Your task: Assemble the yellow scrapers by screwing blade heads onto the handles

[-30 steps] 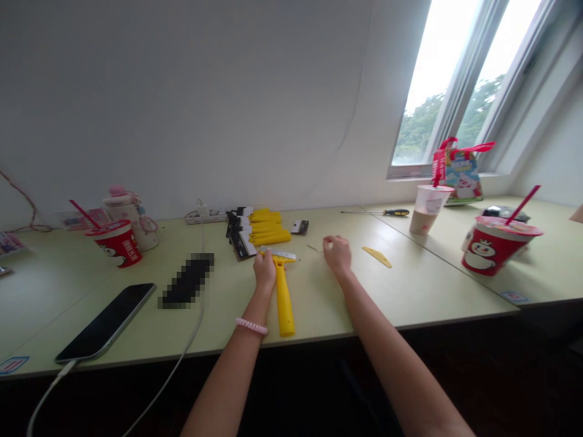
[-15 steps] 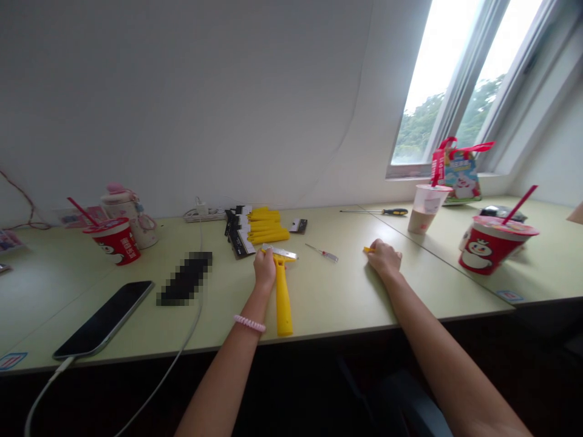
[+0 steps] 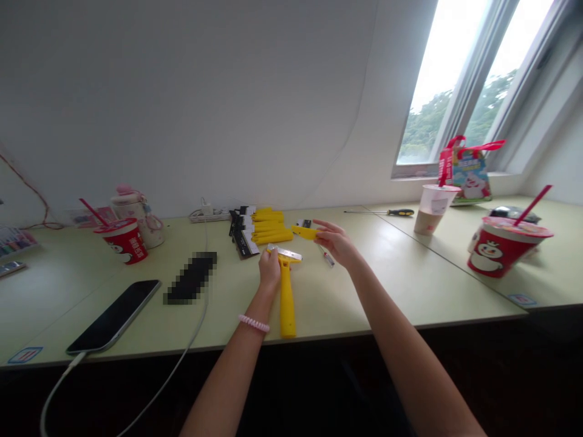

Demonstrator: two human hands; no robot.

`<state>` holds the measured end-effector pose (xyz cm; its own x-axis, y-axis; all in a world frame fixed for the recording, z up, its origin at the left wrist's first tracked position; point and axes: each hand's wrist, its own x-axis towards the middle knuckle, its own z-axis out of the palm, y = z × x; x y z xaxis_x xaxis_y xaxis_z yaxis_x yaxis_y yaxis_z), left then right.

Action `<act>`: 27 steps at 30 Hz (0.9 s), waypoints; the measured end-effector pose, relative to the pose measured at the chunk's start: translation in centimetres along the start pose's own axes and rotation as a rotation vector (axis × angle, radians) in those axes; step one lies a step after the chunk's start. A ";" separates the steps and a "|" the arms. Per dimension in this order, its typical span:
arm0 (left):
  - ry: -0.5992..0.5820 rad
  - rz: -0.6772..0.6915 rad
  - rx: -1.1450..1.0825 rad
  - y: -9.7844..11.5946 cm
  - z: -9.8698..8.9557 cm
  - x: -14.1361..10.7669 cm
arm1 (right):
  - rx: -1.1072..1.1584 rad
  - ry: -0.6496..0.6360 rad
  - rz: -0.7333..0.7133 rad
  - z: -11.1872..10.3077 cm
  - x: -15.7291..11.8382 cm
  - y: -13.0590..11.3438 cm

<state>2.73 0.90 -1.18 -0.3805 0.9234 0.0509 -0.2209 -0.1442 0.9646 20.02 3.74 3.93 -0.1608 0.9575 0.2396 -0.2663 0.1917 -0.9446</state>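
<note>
My left hand (image 3: 269, 269) is closed on the head end of a yellow scraper (image 3: 287, 303), whose handle points toward the table's front edge. A silvery metal strip lies across the scraper's head. Between the fingertips of my right hand (image 3: 336, 243) is a flat yellow plastic piece (image 3: 304, 232), held up to the right of and beyond the scraper head. Beneath the right hand lies a small screwdriver (image 3: 328, 259) with a clear handle, partly hidden. Just behind sit several yellow scrapers (image 3: 272, 227) with black and white cards (image 3: 246, 243).
To the left lie a phone (image 3: 113, 315) on a white cable and a pixelated dark object (image 3: 190, 278). Red cups (image 3: 125, 243) (image 3: 494, 255) stand at both sides. A milky drink cup (image 3: 430, 209) and a long screwdriver (image 3: 399, 212) are at the back right.
My right hand has lifted off the table and moved left toward the scraper head, bringing the yellow plastic piece along. My left hand keeps its hold on the scraper. The view has shifted slightly.
</note>
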 end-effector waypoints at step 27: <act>-0.072 0.003 -0.102 0.8 0.3 -0.5 | 0.014 -0.127 0.105 3.9 -1.8 4.8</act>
<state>3.03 0.41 -0.35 -0.3166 0.9456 0.0753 -0.3116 -0.1787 0.9333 15.30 2.04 -0.12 -0.3070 0.9369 0.1671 -0.2548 0.0883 -0.9630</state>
